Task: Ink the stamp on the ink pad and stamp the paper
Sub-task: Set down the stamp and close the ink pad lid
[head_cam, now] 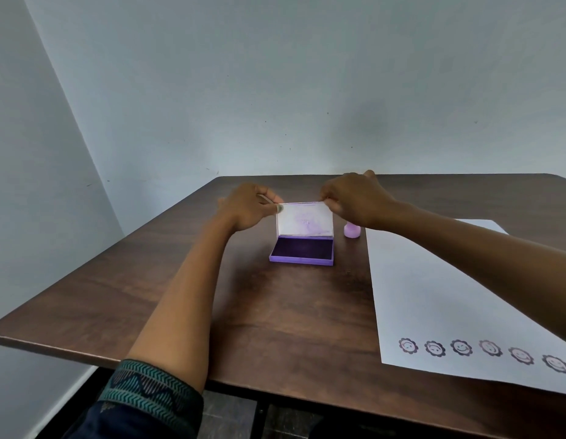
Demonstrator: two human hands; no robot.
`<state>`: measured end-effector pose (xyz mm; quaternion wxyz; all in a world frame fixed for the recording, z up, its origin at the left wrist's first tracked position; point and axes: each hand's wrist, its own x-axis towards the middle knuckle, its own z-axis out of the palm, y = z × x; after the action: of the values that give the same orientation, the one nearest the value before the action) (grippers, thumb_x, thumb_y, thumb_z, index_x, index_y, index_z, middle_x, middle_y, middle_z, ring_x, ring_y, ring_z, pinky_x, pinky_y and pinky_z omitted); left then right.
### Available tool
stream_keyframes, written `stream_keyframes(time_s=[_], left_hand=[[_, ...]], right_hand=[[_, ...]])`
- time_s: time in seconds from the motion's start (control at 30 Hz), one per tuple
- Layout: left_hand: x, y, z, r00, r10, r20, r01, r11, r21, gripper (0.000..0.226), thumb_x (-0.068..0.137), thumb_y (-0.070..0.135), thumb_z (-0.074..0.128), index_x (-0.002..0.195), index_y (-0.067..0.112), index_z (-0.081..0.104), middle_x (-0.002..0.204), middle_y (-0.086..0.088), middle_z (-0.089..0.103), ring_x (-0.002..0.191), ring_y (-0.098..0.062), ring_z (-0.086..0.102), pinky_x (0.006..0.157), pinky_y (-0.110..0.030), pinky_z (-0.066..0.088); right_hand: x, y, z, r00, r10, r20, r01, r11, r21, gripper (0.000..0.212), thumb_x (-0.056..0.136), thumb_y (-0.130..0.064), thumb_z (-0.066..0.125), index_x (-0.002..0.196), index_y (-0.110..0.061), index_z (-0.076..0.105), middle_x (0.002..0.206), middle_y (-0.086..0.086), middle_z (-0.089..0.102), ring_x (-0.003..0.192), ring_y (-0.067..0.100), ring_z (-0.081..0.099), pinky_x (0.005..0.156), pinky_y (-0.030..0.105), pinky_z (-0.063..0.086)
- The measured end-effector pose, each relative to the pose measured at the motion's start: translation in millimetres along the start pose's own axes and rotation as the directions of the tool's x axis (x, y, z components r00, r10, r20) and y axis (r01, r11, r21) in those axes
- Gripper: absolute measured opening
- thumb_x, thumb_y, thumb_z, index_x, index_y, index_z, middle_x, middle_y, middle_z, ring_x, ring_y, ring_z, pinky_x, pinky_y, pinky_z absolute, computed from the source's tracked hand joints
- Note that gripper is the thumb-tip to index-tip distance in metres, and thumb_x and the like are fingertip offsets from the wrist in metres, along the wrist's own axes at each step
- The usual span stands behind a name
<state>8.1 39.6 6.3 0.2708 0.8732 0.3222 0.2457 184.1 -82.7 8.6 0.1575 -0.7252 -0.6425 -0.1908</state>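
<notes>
Both hands (303, 201) pinch the open ink pad's (302, 250) upright lid (304, 220).

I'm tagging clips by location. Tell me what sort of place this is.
Probably a plain indoor room set up as a small desk workspace, not a shop or kitchen. A dark wooden table stands in a corner of bare pale walls, holding only an ink pad, a stamp and stamped paper.
</notes>
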Motion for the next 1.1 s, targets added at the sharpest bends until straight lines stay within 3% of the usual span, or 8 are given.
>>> stream_keyframes(time_s=[0.17,0.37,0.43,0.53,0.63,0.77,0.93,1.1], left_hand=[[-16,9,-14,0.992,0.064,0.112,-0.057,0.996,-0.064,0.006,0.086,0.015,0.068,0.092,0.014,0.069,0.093,-0.01,0.071,0.08,-0.012,0.064,0.078,-0.024,0.049],[-44,7,-17,0.974,0.138,0.178,-0.127,0.989,-0.073,0.011,0.083,0.006,0.07,0.089,0.015,0.069,0.087,-0.003,0.073,0.069,0.004,0.065,0.067,-0.006,0.048],[-54,5,-15,0.97,0.157,0.185,-0.147,0.987,-0.067,0.013,0.081,0.005,0.071,0.088,0.016,0.07,0.085,0.001,0.071,0.074,0.0,0.066,0.07,-0.007,0.049],[-67,0,-9,0.977,0.151,0.151,-0.159,0.986,0.048,0.013,0.08,0.015,0.074,0.089,0.024,0.072,0.095,0.007,0.072,0.096,-0.011,0.064,0.093,-0.028,0.048],[-74,-3,-6,0.977,0.125,0.17,-0.14,0.987,0.082,0.011,0.079,0.019,0.074,0.087,0.026,0.073,0.103,0.006,0.071,0.103,-0.013,0.061,0.101,-0.038,0.043],[-75,-1,-7,0.969,0.113,0.22,-0.129,0.99,0.06,0.015,0.079,0.019,0.075,0.091,0.028,0.071,0.11,0.005,0.068,0.107,-0.015,0.059,0.096,-0.032,0.044],[-64,3,-10,0.963,0.136,0.235,-0.142,0.99,0.012,0.029,0.075,0.026,0.078,0.102,0.032,0.068,0.116,0.011,0.063,0.111,-0.013,0.054,0.084,-0.018,0.04],[-43,10,-11,0.913,0.029,0.407,-0.065,0.995,0.075,0.054,0.073,0.034,0.079,0.124,0.036,0.059,0.133,0.014,0.052,0.122,-0.008,0.044,0.095,-0.024,0.032]], right_hand=[[-19,-4,-16,0.999,-0.028,-0.026,0.029,0.999,0.032,0.022,0.09,-0.021,0.046,0.098,-0.02,0.066,0.102,-0.003,0.07,0.096,0.022,0.06,0.085,0.039,0.031],[-45,-20,-28,0.995,-0.098,-0.026,0.099,0.995,0.019,0.02,0.089,-0.023,0.049,0.096,-0.023,0.068,0.094,-0.005,0.071,0.096,0.018,0.06,0.082,0.034,0.028],[-54,-24,-28,0.993,-0.118,-0.011,0.118,0.993,0.003,0.019,0.088,-0.024,0.05,0.095,-0.026,0.067,0.092,-0.006,0.071,0.095,0.017,0.058,0.083,0.034,0.029],[-68,-30,-23,0.988,-0.157,-0.001,0.157,0.987,-0.018,0.02,0.088,-0.026,0.05,0.095,-0.026,0.068,0.089,-0.007,0.07,0.096,0.014,0.055,0.084,0.035,0.026],[-78,-32,-15,0.971,-0.24,0.001,0.239,0.965,-0.105,0.021,0.089,-0.027,0.046,0.094,-0.026,0.066,0.092,-0.008,0.069,0.095,0.013,0.053,0.081,0.034,0.023],[-80,-33,-13,0.96,-0.277,0.031,0.279,0.952,-0.127,0.022,0.09,-0.031,0.045,0.094,-0.026,0.066,0.095,-0.009,0.069,0.094,0.012,0.053,0.08,0.032,0.025],[-68,-28,-23,0.985,-0.171,-0.006,0.171,0.984,0.038,0.022,0.084,-0.04,0.056,0.097,-0.026,0.068,0.093,-0.007,0.069,0.097,0.016,0.056,0.077,0.029,0.027],[-45,-22,-25,0.974,-0.033,0.225,-0.002,0.988,0.155,0.039,0.081,-0.051,0.057,0.109,-0.024,0.064,0.115,-0.007,0.065,0.088,0.008,0.045,0.089,0.036,0.033]])
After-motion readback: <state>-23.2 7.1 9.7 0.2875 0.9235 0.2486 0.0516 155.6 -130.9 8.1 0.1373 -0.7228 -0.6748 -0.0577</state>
